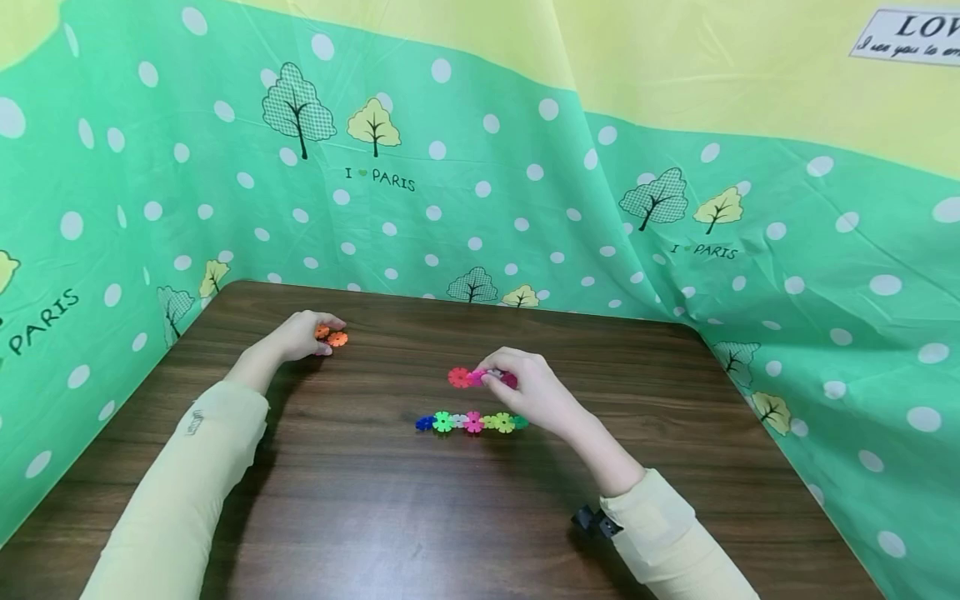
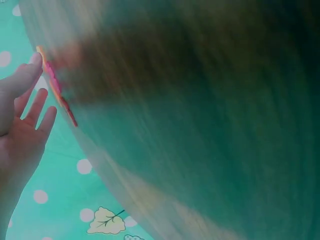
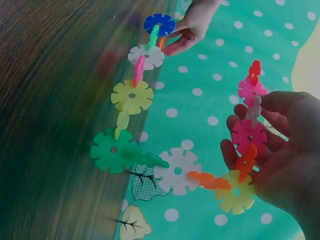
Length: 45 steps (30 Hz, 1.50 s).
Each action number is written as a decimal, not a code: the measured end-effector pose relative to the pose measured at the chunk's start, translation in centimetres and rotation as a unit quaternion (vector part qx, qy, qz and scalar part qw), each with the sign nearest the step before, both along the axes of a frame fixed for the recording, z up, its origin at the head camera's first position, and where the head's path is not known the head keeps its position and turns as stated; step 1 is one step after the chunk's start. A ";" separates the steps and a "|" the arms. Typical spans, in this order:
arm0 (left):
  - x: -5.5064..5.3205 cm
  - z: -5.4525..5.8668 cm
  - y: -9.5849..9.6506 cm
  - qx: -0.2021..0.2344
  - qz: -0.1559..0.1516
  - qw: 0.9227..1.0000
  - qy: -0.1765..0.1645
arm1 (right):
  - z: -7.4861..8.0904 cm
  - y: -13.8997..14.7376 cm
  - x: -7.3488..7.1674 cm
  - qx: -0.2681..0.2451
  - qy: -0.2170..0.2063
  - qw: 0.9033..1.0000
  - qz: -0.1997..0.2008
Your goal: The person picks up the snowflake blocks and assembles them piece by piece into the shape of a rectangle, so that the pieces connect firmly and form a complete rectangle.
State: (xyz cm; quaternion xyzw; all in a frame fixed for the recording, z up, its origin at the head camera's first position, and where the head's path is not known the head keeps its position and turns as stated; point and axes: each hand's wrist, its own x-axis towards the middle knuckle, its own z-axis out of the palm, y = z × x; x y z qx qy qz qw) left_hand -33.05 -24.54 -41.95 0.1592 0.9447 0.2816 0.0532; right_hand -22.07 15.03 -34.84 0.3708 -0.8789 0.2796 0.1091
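Observation:
In the head view, my right hand (image 1: 528,387) holds one end of a chain of linked, notched plastic discs above the table. The right wrist view shows the thumb pinching a white disc, with pink discs (image 3: 249,136) on either side and a red disc (image 3: 255,72) at the tip. The chain bends by the palm through yellow, orange and white discs to a straight row ending in a blue disc (image 3: 159,25). Farther left, my left hand (image 1: 302,335) reaches to loose orange discs (image 1: 338,339), fingers fairly straight. Pink and red pieces (image 2: 54,77) also show beside its thumb.
A dark wood-grain table (image 1: 360,500) lies under both hands. Around its far and side edges hangs a green cloth (image 1: 465,217) with white dots and printed trees. A black wrist device (image 1: 596,522) is at my right sleeve.

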 end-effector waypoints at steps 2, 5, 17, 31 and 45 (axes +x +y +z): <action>0.0 -0.1 -0.1 -0.004 -0.001 1.000 0.008 | 0.0 0.0 0.0 0.001 0.000 1.000 0.002; -0.1 -0.1 -0.1 -0.003 -0.002 1.000 0.016 | -0.1 0.0 0.0 0.002 0.000 1.000 0.001; -0.1 -0.3 0.2 0.006 0.001 1.000 0.012 | 0.0 0.1 0.2 0.004 0.014 1.000 0.004; 0.0 -0.1 0.9 0.029 -0.008 0.998 0.050 | 0.1 0.3 0.4 0.007 0.008 1.000 0.002; 1.0 2.3 2.8 0.067 -0.007 0.995 0.073 | 0.1 0.2 0.2 0.004 0.014 1.000 0.005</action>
